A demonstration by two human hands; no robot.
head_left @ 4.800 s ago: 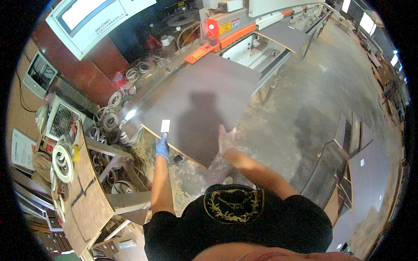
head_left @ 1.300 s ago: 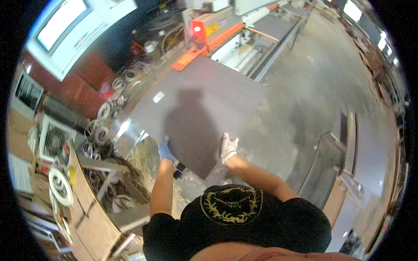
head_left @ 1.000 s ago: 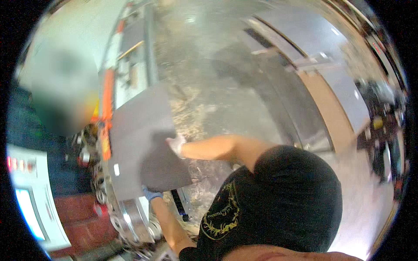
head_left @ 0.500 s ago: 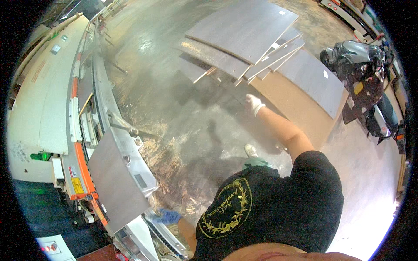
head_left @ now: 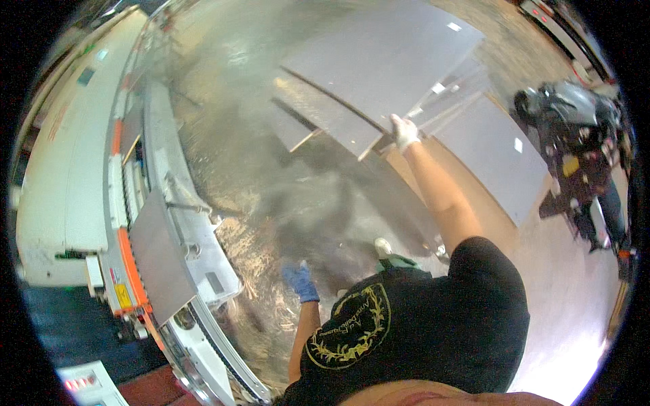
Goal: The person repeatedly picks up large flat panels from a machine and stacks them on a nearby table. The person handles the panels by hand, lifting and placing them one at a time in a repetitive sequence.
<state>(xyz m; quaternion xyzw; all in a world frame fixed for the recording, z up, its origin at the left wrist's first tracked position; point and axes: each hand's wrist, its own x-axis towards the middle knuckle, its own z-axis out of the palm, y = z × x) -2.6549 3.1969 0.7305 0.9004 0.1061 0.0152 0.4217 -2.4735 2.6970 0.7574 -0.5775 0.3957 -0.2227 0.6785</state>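
My right hand [head_left: 405, 132], in a white glove, is at the near corner of the top grey panel [head_left: 379, 54] on a stack of flat boards. Its fingers look closed over the panel's edge, though the edge is partly hidden beneath them. My left hand [head_left: 298, 282], in a blue glove, hangs above the floor with its fingers loosely apart and nothing in them. On the long machine to my left lies another grey panel [head_left: 157, 254], apart from my left hand.
The machine has an orange and white rail [head_left: 131, 260] and a chain conveyor [head_left: 220, 355]. Wood shavings [head_left: 237, 237] litter the floor beside it. Other grey boards [head_left: 491, 152] and a brown board [head_left: 460, 179] lie under the stack. A motor scooter [head_left: 575, 155] stands at the right.
My right hand has moved from beside the stack onto the top panel's corner. My left hand has left the machine's panel area and swung right. The view has shifted slightly.
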